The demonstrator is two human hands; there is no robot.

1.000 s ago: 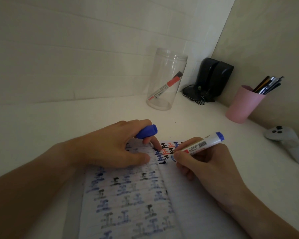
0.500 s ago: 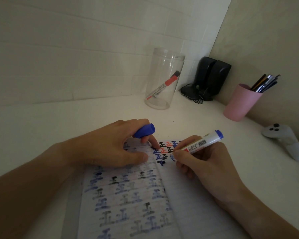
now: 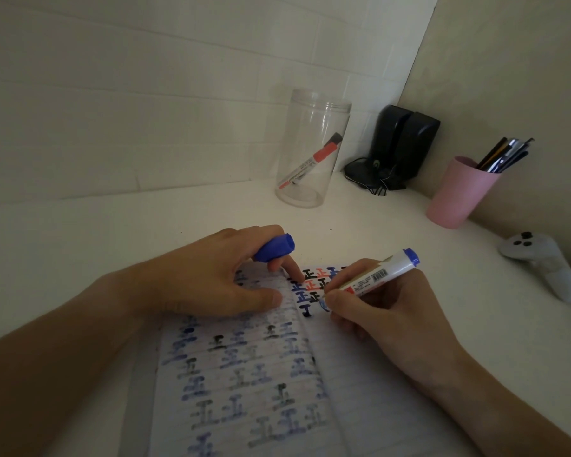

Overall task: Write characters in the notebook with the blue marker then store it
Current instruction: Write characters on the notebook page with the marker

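Observation:
An open lined notebook (image 3: 360, 400) lies on the white desk, its left page full of blue and black characters, with blue, red and black ones at the top of the right page. My right hand (image 3: 386, 311) grips the blue marker (image 3: 381, 273), a white barrel with a blue end, its tip down on the right page near the spine. My left hand (image 3: 211, 278) presses the left page flat and holds the marker's blue cap (image 3: 276, 248) between its fingers.
A clear plastic jar (image 3: 312, 150) with a red marker (image 3: 314, 161) inside stands behind the notebook. Black speakers (image 3: 402, 146) sit in the corner. A pink cup (image 3: 459, 192) of pens and a white controller (image 3: 544, 262) are at the right by the wall.
The marker tip has shifted slightly lower on the right page as strokes are written. My left hand stays on the left page with the cap.

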